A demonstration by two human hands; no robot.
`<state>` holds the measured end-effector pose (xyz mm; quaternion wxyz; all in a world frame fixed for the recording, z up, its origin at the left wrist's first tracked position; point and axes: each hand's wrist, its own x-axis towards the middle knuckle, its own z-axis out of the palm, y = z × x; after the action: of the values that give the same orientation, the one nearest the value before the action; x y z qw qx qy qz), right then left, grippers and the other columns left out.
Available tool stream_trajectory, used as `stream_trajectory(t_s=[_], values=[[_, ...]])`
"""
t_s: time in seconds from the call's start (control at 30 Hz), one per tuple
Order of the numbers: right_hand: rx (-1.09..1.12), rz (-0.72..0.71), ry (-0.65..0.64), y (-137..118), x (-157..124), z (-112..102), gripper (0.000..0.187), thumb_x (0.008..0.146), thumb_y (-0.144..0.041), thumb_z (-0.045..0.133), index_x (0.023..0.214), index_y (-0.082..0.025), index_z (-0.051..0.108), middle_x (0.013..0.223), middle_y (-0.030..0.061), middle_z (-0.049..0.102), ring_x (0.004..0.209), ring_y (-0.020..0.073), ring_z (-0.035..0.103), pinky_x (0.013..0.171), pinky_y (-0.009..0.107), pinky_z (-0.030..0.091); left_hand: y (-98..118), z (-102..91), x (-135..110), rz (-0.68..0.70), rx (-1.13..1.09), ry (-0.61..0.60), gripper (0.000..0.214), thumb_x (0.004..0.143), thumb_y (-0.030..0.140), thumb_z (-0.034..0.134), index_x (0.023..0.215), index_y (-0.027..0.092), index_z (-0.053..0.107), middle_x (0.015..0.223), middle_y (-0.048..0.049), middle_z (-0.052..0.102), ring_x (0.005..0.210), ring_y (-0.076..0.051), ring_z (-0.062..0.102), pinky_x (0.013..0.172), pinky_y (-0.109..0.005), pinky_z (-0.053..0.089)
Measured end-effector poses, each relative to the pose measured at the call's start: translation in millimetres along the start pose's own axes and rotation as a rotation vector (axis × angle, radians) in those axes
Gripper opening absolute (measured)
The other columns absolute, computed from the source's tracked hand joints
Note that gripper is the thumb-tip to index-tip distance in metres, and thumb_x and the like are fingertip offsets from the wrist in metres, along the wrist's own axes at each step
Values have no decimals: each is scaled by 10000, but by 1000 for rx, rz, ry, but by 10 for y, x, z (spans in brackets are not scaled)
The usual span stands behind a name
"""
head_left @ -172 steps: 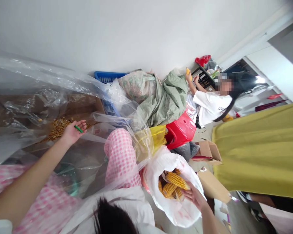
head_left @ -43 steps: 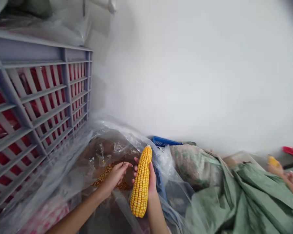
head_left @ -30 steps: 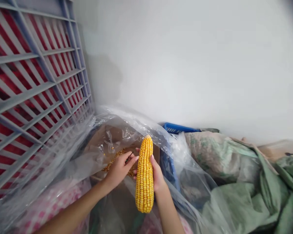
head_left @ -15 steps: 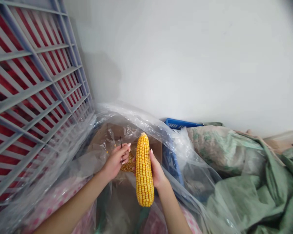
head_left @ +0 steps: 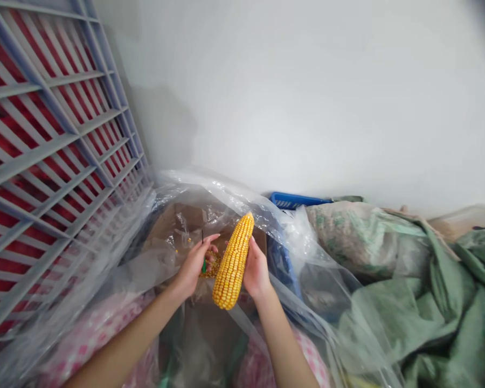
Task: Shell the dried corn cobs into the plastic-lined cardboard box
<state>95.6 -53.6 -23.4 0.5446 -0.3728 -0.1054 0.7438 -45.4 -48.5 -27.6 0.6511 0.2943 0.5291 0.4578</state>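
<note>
A large yellow ear of corn (head_left: 233, 264) is in my right hand (head_left: 256, 268), its narrow tip tilted up and to the right. The rows of kernels look nearly full on the side facing me. My left hand (head_left: 194, 267), just left of the cob, is closed around a slim screwdriver-like tool (head_left: 204, 265) with a green handle. Its thin dark shaft points upward; the hand hides part of it. Loose corn kernels (head_left: 210, 271) lie below and behind the hands on a plastic-covered brown surface.
Clear plastic sheeting (head_left: 178, 186) surrounds the work spot. At left stands a tall pale slatted crate (head_left: 76, 129) with red showing through. A blue basket (head_left: 299, 201), a patterned sack (head_left: 359, 229) and green cloth (head_left: 392, 318) lie to the right, before a white wall (head_left: 307, 97).
The ear of corn has tilted from nearly upright to leaning right, its lower end swinging left and upward. My left hand has turned slightly, and the tool's green handle now shows.
</note>
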Motion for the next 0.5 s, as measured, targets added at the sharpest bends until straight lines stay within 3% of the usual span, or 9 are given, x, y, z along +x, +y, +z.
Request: stream_trajectory(t_s=[0.17,0.3,0.4,0.5], values=[[41,-214,48,55,63,-11,309,744,-441,665,950,-213,628,874,-1,652,796,150,587,768,285,476,-144,41,-11,-17,141,-8,443,814,475,485,1175,241,588,892,-39,629,830,-163,573,660,-245,435],[-19,-393,45,22,30,29,312,701,-355,727,961,-248,594,888,-35,620,786,117,568,777,268,459,-238,57,-3,32,150,-66,359,783,445,509,1024,216,646,1068,-54,648,1043,-204,557,893,-310,413],[-26,-418,73,-24,2,37,387,675,-315,744,1013,-264,564,922,-34,620,802,115,570,770,269,458,-349,72,23,31,118,-7,327,758,447,515,919,196,649,1038,-62,665,1018,-215,577,890,-322,420],[-5,-436,104,-55,6,6,404,673,-347,734,1025,-266,555,943,-35,614,820,114,571,756,259,459,-530,106,55,-41,15,112,305,731,433,508,890,200,625,977,-51,661,899,-204,603,739,-298,460]])
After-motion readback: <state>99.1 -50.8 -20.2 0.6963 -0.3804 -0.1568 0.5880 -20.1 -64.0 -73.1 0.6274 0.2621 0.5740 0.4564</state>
